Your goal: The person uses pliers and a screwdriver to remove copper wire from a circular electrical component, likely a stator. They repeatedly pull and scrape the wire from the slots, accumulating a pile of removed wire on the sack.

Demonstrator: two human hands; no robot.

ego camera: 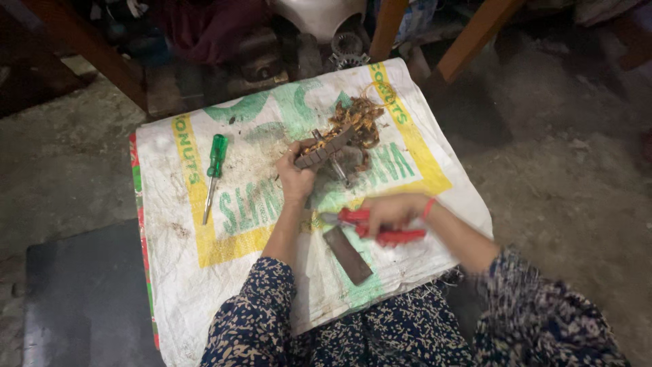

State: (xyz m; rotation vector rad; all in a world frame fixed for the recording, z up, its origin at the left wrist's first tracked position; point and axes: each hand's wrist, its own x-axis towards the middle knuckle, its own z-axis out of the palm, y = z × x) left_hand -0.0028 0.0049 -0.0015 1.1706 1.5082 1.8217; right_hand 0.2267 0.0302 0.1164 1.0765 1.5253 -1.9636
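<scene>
My left hand [296, 175] grips a grey, slotted metal piece [324, 149] that lies on a white woven sack [204, 231] spread on the floor. A tangle of copper wire [360, 117] spills from its far end, and a thin metal rod [337, 166] crosses under it. My right hand [390, 212] is closed on the red handles of a pair of pliers [367, 226], whose jaws point left, close to my left wrist. A dark flat metal bar [347, 255] lies on the sack just below the pliers.
A green-handled screwdriver [214, 170] lies on the sack's left part. Wooden legs [472, 37] and dark metal parts [272, 54] stand beyond the sack's far edge. A dark mat [81, 299] lies at the left. Rough concrete floor [570, 170] surrounds everything.
</scene>
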